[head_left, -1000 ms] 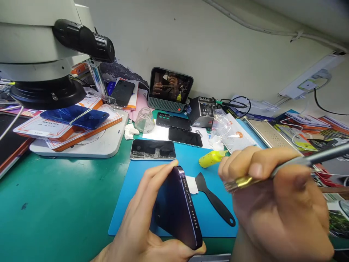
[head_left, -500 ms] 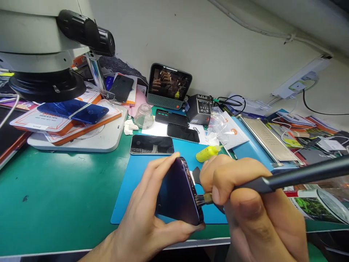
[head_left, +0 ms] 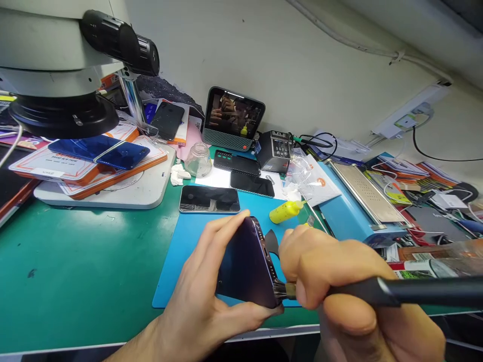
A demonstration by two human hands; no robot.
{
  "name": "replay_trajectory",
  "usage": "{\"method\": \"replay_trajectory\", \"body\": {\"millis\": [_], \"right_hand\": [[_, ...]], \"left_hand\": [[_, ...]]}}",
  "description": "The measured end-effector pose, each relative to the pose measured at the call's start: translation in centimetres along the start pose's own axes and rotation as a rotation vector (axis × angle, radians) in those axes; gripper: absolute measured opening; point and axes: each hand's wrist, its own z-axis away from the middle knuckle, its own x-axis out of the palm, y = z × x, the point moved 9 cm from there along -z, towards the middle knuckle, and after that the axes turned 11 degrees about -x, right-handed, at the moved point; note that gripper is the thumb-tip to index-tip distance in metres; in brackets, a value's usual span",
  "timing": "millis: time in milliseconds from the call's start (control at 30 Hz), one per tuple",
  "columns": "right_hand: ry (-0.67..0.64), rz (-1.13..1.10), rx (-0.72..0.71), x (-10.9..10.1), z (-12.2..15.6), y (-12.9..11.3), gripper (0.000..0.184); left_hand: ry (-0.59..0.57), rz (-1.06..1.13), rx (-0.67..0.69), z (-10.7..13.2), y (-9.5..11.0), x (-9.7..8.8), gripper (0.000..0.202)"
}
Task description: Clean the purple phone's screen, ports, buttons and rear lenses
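Note:
My left hand grips a dark smartphone by its edges, tilted so that its bottom edge with the port faces right. In my right hand is a black-handled brush, held like a pen. Its dark bristles touch the near corner of the phone's bottom edge. Beneath both hands lies a blue mat. A yellow bottle with a thin nozzle lies on its side beyond my right hand. Another phone rests flat at the mat's far edge.
A microscope overhangs the left side, with boxes and a blue phone on its base. Further back stand a glass jar, a smart display and a black control box. Clutter surrounds a blue machine on the right.
The brush has slid along the phone's bottom edge toward the near corner, and my right hand has moved slightly down and right. The left hand and phone stay almost where they were.

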Motion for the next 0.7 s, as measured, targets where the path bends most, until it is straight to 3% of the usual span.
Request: {"method": "replay_trajectory", "body": {"millis": [233,333,433,700], "right_hand": [[-0.004,-0.084,-0.051,-0.1,-0.3,0.5,0.035],[0.004,-0.157,-0.118,-0.3,-0.5,0.3,0.026],[-0.055,-0.162,-0.028,0.2,-0.3,1.0,0.03],[-0.014,-0.119,-0.07,-0.2,-0.5,0.5,0.03]], "left_hand": [[-0.012,-0.035,0.02,-0.2,0.4,-0.1,0.107],[0.0,-0.054,0.014,-0.2,0.4,-0.1,0.108],[0.017,-0.06,0.031,-0.2,0.5,-0.2,0.108],[0.011,-0.065,0.044,-0.2,0.5,-0.2,0.096]]}}
